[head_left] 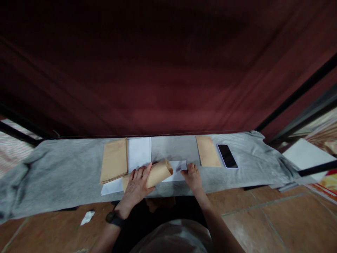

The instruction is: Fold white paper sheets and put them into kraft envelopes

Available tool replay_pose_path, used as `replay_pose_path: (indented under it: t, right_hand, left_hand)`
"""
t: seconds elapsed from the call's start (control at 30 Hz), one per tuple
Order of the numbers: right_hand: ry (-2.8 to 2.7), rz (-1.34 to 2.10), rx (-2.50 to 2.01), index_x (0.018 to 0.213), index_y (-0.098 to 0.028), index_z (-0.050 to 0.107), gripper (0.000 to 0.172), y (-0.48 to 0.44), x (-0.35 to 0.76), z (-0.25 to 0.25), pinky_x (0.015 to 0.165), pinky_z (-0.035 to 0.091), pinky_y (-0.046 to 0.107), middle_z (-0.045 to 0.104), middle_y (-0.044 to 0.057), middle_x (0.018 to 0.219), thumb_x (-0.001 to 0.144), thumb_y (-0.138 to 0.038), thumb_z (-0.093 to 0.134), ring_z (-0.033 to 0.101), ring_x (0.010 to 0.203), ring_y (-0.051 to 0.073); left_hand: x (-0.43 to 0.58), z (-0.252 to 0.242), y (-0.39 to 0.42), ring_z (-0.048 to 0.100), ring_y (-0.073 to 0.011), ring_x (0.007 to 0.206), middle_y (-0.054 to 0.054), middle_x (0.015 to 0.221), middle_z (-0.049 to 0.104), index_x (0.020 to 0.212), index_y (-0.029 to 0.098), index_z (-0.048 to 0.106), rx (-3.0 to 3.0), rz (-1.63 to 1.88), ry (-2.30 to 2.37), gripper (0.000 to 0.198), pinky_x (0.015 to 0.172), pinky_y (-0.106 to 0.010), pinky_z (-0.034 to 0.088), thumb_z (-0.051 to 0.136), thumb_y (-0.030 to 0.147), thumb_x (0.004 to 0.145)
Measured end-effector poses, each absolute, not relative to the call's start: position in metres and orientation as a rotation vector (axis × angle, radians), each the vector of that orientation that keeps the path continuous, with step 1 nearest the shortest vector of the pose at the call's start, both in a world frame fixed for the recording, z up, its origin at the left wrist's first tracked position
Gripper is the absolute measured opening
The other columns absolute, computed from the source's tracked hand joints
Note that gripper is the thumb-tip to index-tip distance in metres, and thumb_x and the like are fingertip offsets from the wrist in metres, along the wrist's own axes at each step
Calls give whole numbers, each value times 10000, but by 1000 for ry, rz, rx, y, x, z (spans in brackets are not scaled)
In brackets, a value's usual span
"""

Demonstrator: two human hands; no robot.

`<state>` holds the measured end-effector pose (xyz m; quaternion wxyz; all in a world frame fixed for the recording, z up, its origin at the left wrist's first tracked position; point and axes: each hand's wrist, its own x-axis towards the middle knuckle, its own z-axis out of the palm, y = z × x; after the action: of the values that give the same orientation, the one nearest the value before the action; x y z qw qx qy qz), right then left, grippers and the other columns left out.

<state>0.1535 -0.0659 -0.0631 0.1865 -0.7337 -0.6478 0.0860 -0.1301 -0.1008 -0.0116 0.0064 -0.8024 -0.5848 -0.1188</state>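
Lower centre, near bench (79, 165) edge: our left hand (137, 183) is clasping curled brown paper (158, 173); curled right hand (193, 176) touching white sheet (176, 174), grip unclear.

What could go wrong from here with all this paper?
Perhaps the curled brown paper could crease if the left hand presses harder on it. The small white sheet might bend or smudge where the right hand meets its edge. And the white paper poking out near the grey cloth's front edge could get brushed off by the left forearm.
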Motion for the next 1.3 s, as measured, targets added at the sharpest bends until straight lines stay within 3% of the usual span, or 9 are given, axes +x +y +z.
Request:
replay_pose_path:
  t: [0.27,0.43,0.6,0.8,0.97,1.13,1.3]
  right_hand:
    - [-1822,379,-2196,1053,-143,581,321,-59,146,-62,844,485,342,697,145,968,840,-349,706,678,962,288]
    - [-1765,356,-1967,1016,-177,561,252,-63,149,-70,893,488,399,663,149,1034,802,-250,672,630,1031,309]
    - [-1428,808,-1625,911,-233,528,148,-64,149,-75,729,506,348,653,47,838,774,-231,584,637,768,226]
    - [-1185,1183,-1414,911,-202,640,304,-69,183,-70,617,486,299,700,32,767,705,-426,643,627,690,205]
    - [-862,1014,-1426,813,-197,656,361,-85,218,-49,622,466,290,667,0,686,697,-535,710,584,637,175]
    - [-851,1077,-1282,991,-217,685,400,-85,215,-30,740,496,320,725,25,855,738,-527,701,632,764,195]
    - [-1166,926,-1466,717,-201,657,314,-83,209,-29,652,448,300,667,30,677,751,-513,647,570,646,187]
  left_hand:
    - [-129,-14,-107,503,-340,1276,-121,1348,543,1589,245,96,-2475,-392,-1853,1077,1135,-532,315,744,372,738]
    - [-130,-16,-108,505,-337,1279,-116,1349,540,1588,247,109,-2489,-436,-1862,1060,1146,-534,306,735,378,743]
    - [-129,-16,-106,500,-342,1287,-122,1369,523,1590,259,71,-2499,-390,-1859,1083,1143,-546,306,742,368,746]
    - [-128,-15,-105,500,-344,1293,-115,1339,546,1589,260,100,-2519,-384,-1882,1068,1148,-552,293,749,373,748]
    - [-126,-15,-104,473,-351,1322,-130,1381,515,1590,259,91,-2528,-340,-1903,1094,1161,-554,261,763,380,735]
    - [-122,-12,-104,449,-348,1355,-140,1412,492,1588,256,60,-2546,-314,-1891,1104,1171,-555,231,755,386,741]
    - [-119,-13,-103,442,-351,1363,-144,1420,487,1589,258,52,-2523,-328,-1878,1114,1178,-564,209,757,375,735]
